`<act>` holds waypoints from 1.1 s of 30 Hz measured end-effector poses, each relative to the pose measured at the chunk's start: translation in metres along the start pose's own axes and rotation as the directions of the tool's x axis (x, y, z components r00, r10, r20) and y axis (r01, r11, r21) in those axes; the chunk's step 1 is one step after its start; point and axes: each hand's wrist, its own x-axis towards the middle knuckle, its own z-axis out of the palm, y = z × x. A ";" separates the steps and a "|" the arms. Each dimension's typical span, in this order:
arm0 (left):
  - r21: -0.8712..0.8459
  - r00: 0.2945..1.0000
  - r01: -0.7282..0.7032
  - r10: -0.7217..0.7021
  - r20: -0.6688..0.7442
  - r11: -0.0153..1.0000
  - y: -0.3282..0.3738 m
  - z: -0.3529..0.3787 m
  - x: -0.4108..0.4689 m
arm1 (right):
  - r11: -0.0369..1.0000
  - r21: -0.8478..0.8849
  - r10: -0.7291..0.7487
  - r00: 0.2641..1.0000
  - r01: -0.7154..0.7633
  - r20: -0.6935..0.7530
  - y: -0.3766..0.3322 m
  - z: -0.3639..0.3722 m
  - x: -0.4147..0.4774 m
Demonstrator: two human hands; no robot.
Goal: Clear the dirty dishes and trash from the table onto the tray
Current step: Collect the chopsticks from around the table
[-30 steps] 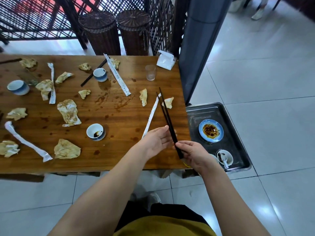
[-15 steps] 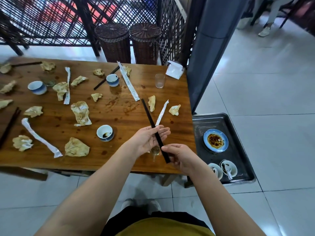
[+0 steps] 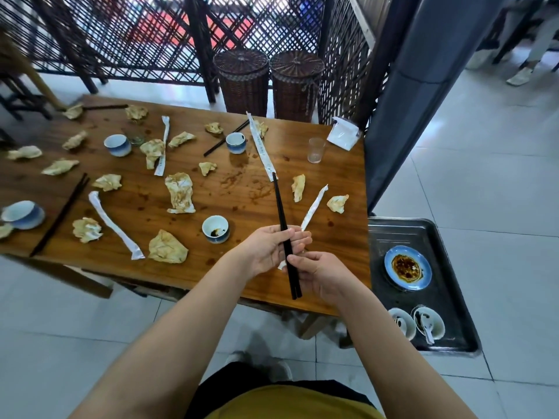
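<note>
Your left hand (image 3: 267, 252) and right hand (image 3: 322, 275) had fingers (image 3: 298, 237) curled round the chopsticks (image 3: 280, 207): stiff, light, probably slick, best held together mid-length.

Both hands, left hand (image 3: 267, 249) and right hand (image 3: 320, 275), grip black chopsticks (image 3: 282, 225) above the table (image 3: 242, 204), left of the tray (image 3: 444, 234).

The table (image 3: 332, 182) runs off the left edge of the picture, which also cuts through a crumpled napkin (image 3: 4, 231). The near end of a paper wrapper (image 3: 314, 207) is hidden behind the left hand (image 3: 267, 249) and right hand (image 3: 322, 276) gripping the chopsticks (image 3: 279, 207). Print on the long wrapper (image 3: 260, 149) is too small to read.
</note>
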 end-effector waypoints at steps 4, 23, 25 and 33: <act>-0.016 0.999 -0.035 0.034 -0.030 0.999 0.001 -0.012 -0.013 | 0.999 0.023 0.032 0.997 -0.034 0.065 -0.002 0.012 0.003; -0.172 0.979 -0.172 0.149 -0.136 0.970 0.004 -0.100 -0.102 | 0.981 -0.191 0.076 0.983 -0.043 0.168 0.005 0.127 -0.012; -0.187 0.979 -0.176 0.151 -0.137 0.967 0.004 -0.114 -0.118 | 0.971 -0.237 0.077 0.984 -0.037 0.162 0.010 0.146 -0.014; -0.212 0.971 -0.206 0.172 -0.167 0.955 0.000 -0.184 -0.184 | 0.964 -0.265 0.054 0.976 0.003 0.209 0.037 0.232 -0.031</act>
